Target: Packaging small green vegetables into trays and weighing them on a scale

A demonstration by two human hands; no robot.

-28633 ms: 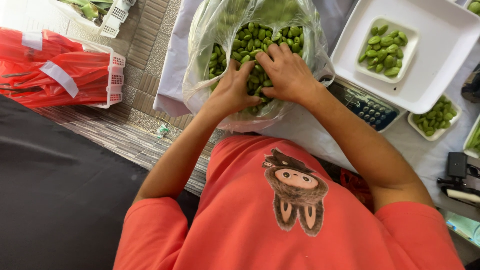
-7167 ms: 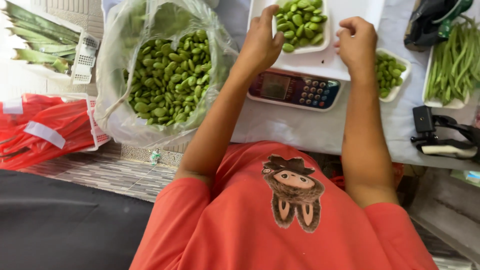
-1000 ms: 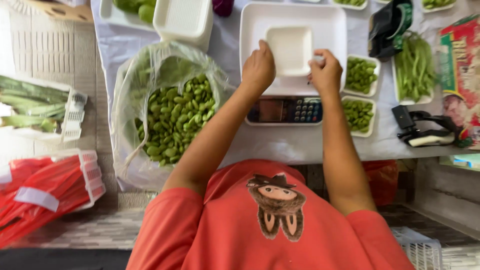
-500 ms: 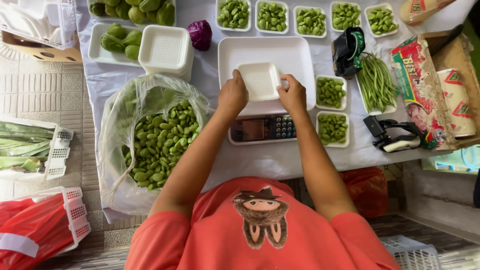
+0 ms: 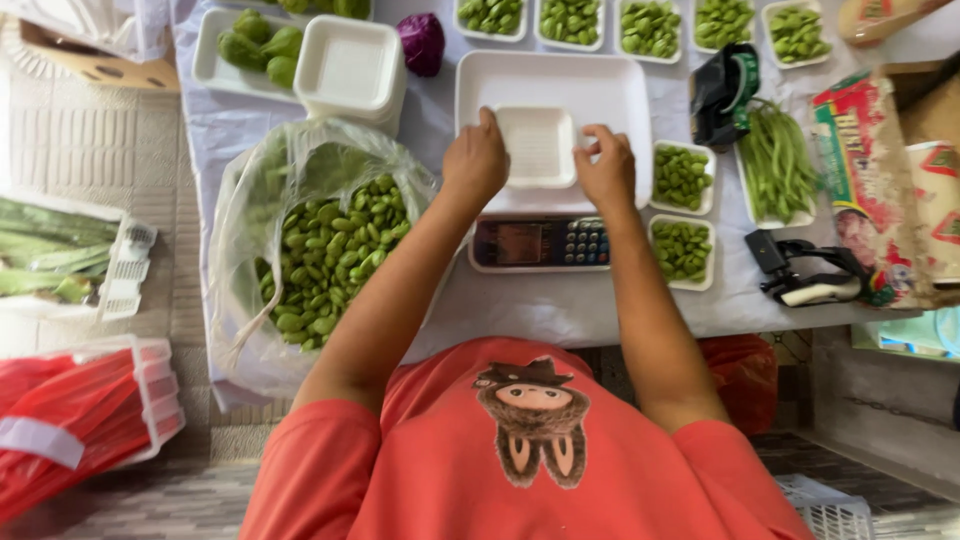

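Observation:
A small empty white foam tray (image 5: 537, 146) sits inside a large white tray (image 5: 620, 95) on top of a digital scale (image 5: 540, 243). My left hand (image 5: 477, 160) grips the small tray's left edge and my right hand (image 5: 606, 168) grips its right edge. Left of my left arm stands an open clear plastic bag (image 5: 250, 210) full of shelled green beans (image 5: 330, 255).
A stack of empty foam trays (image 5: 350, 70) and a purple cabbage (image 5: 423, 42) lie at the back left. Several small trays of green beans (image 5: 682, 178) line the back and right. Long green beans (image 5: 779, 165), a black tape dispenser (image 5: 725, 92) and red baskets (image 5: 80, 420) are around.
The view has shifted so the table appears lower and closer. Both hands stay on the small foam tray on the scale, as half a second ago.

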